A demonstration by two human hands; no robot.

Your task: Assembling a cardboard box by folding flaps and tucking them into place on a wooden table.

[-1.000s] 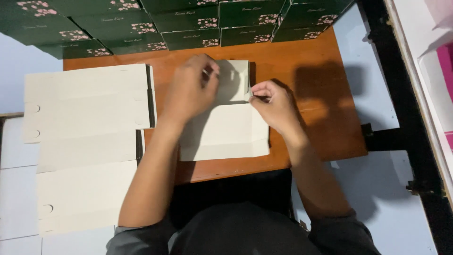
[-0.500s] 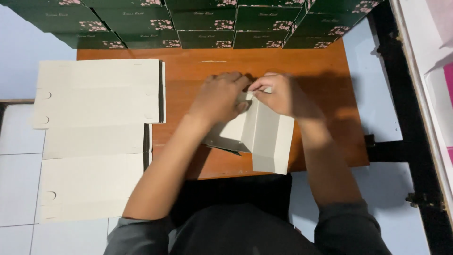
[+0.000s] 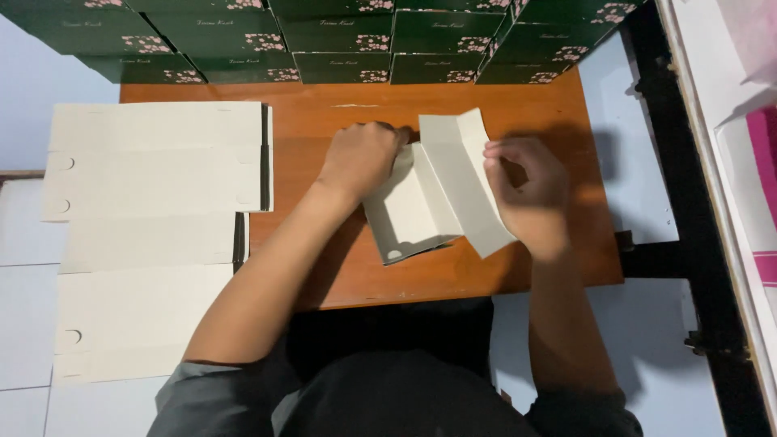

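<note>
Left hand (image 3: 362, 158) grips the half-folded cream carton (image 3: 433, 194) at its far end, right hand (image 3: 526, 190) pinching the raised flap above the desk (image 3: 340, 129).

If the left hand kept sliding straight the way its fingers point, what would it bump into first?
Probably the raised flap of the cream cardboard box; the left hand already seems to touch it, though depth is unclear.

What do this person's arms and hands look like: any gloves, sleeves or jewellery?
Both the left hand and the right hand are bare, with no gloves, rings or watch visible. Forearms are uncovered; grey sleeves are pushed up near the elbows.
</note>
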